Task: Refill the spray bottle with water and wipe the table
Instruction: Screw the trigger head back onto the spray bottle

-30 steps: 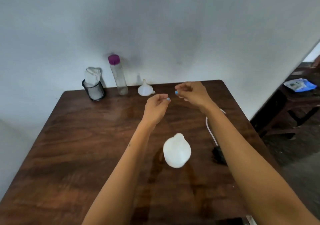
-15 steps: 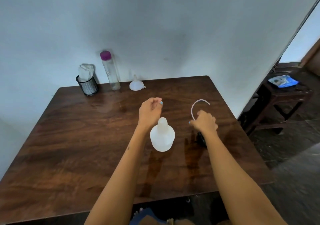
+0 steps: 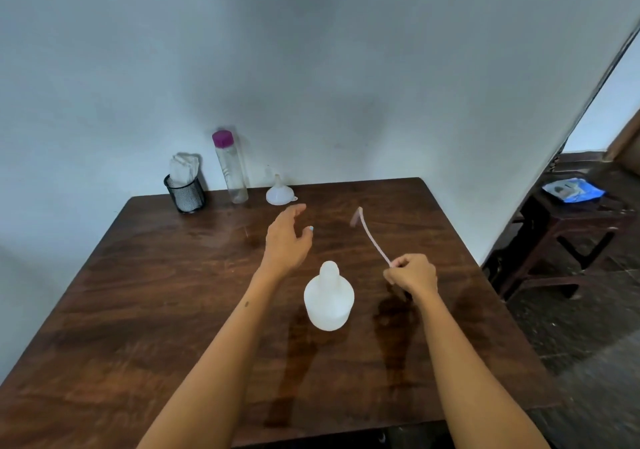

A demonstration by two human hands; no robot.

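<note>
A white spray bottle body with no head on it stands upright near the middle of the dark wooden table. My right hand, just right of the bottle, grips the spray head; its thin dip tube sticks up and away from the fist, and the head itself is hidden under my fingers. My left hand hovers beyond the bottle with fingers loosely spread, holding nothing. A clear water bottle with a purple cap, a white funnel and a black mesh cup holding a white cloth stand along the far edge.
A pale wall runs behind the table. To the right, past the table's edge, a dark wooden stool carries a blue packet. Dark floor lies beyond the right edge.
My right hand dropped to the spray head by the bottle and has lifted it, so the tube now points up. My left hand opened and moved farther from the bottle.
</note>
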